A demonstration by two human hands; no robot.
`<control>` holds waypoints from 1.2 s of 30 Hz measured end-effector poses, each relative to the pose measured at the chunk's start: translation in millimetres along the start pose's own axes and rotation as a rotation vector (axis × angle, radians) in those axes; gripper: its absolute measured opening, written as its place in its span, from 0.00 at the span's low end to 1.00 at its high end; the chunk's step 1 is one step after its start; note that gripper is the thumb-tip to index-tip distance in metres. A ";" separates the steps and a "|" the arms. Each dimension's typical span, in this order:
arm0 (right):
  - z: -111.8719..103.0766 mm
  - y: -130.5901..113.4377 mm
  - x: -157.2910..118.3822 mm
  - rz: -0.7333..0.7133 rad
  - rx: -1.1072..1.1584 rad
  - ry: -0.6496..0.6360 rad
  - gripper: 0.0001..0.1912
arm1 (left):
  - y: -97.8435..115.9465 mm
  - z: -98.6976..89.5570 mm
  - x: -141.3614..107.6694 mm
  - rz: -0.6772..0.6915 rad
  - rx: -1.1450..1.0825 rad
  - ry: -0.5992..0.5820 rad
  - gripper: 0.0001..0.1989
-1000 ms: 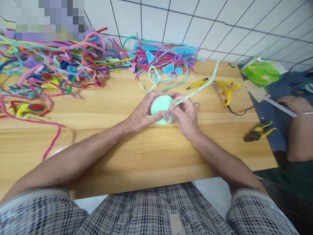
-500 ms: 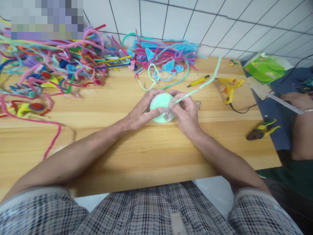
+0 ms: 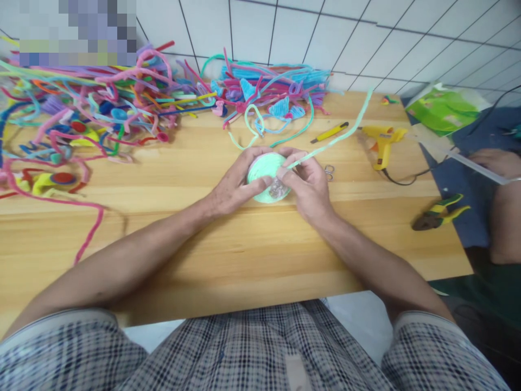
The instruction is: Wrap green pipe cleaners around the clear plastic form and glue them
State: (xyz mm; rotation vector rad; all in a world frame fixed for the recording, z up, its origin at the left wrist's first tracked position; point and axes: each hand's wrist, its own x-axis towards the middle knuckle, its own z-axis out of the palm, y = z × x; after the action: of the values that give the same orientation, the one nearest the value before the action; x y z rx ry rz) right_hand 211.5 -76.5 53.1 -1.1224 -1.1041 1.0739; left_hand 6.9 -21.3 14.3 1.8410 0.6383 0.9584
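Observation:
Between my hands is a round ball (image 3: 260,172) wrapped in mint-green pipe cleaner, with a bare, shiny greyish patch at its lower right. My left hand (image 3: 241,179) curves round its left side, thumb lying across the front. A long mint-green pipe cleaner (image 3: 337,141) runs from the ball up to the right, its far end free in the air. My right hand (image 3: 310,182) holds the ball's right side and pinches this strand against it between thumb and fingers. Most fingertips behind the ball are hidden.
Heaps of coloured pipe cleaners (image 3: 118,103) cover the table's back left. A yellow cutter knife (image 3: 329,132), small scissors (image 3: 329,172), a yellow glue gun (image 3: 383,144) and pliers (image 3: 439,213) lie to the right. Another person's arm (image 3: 504,217) shows at the right edge, near a green packet (image 3: 445,108).
Both hands keep nearly the same grip on the ball. The free end of the green strand sits slightly higher and further right. The whole view has shifted a little.

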 end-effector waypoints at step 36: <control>-3.4 17.1 4.9 -0.022 0.099 0.001 0.15 | 6.4 -3.5 9.0 -0.028 -0.059 0.024 0.33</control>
State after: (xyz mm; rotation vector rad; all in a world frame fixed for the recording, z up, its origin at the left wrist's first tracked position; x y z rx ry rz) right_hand 214.1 -70.1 36.4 -1.0297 -1.0489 1.0986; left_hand 9.2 -15.6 24.0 1.7669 0.6427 0.9727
